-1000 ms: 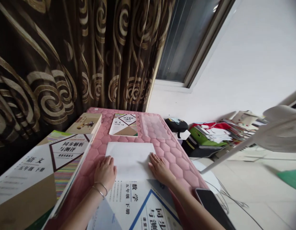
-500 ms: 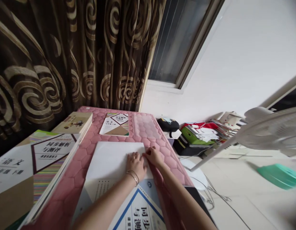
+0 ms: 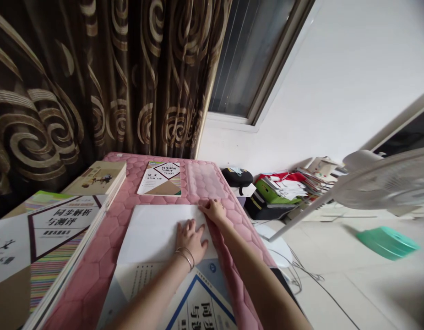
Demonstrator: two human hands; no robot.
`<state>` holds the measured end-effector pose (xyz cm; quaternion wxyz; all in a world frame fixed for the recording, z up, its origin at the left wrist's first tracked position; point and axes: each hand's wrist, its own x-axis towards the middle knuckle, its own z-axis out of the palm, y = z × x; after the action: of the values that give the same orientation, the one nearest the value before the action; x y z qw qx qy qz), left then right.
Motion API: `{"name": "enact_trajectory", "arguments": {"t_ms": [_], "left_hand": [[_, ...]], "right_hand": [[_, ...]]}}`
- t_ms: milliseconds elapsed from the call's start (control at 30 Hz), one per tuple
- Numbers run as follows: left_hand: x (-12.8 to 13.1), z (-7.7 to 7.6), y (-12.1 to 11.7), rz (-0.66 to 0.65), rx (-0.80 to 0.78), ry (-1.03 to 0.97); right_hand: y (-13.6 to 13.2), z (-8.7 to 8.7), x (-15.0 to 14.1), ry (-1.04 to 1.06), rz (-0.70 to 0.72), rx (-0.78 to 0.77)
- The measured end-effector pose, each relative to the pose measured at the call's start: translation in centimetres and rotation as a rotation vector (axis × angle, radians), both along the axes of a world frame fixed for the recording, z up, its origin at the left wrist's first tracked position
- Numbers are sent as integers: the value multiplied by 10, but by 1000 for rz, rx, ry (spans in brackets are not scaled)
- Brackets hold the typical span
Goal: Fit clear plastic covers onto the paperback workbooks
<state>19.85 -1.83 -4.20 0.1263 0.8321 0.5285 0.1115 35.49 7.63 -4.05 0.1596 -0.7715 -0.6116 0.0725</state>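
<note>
A plain white sheet of paper lies on the pink quilted tabletop, against the upper part of a blue-and-white workbook. My left hand, with bangles at the wrist, rests flat on the sheet, fingers spread. At the sheet's far right corner, my right hand has thumb and fingers pinched together on the edge. My forearms hide part of the workbook's cover.
Stacked workbooks and a tan book stand at the left. A smaller workbook and a translucent rectangle lie at the table's far end. A white fan stands to the right, cables on the floor.
My right hand has slid away from me along the sheet's right edge to its far corner. My left hand has spread its fingers wider on the paper. The view has shifted slightly.
</note>
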Motion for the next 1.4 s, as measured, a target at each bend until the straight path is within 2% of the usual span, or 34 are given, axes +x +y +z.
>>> {"name": "enact_trajectory", "arguments": {"t_ms": [133,200,300,467,567,733,833,900,1000,1133,1233,1300,1400], "left_hand": [[1,-2,1,-10,2,10],[2,-4,1,-8,10,12],[2,-6,1,-5,24,0],[1,-6,0,-11,25,-27],[0,-6,-1,-12,20,-34],[-1,-5,-1,-12,-2,-23],[-1,-3,-1,-14,-14,-8],[-1,-3,-1,-15,-17,-11],[0,-5,-1,-12,-9,-29],[0,-9,0,-10,4,-46],[-1,-9,0,-10,20,-55],[-2,-7,0,-11,17,-56],[-2,-3,-2,-12,-14,-32]], "right_hand": [[-27,-7,11,12,138,-37],[-31,-7,15,22,156,-61],[-21,-4,13,19,93,-57],[16,3,0,9,-32,-37],[21,3,-5,3,-45,-28],[-11,-3,1,-3,61,4],[-34,-4,9,12,172,-26],[-38,-2,13,22,215,-60],[-26,2,13,7,179,-88],[0,5,1,-37,45,-81],[5,8,-9,-64,14,-47],[-2,10,-13,-72,58,-12],[-24,8,-17,-67,216,51]]}}
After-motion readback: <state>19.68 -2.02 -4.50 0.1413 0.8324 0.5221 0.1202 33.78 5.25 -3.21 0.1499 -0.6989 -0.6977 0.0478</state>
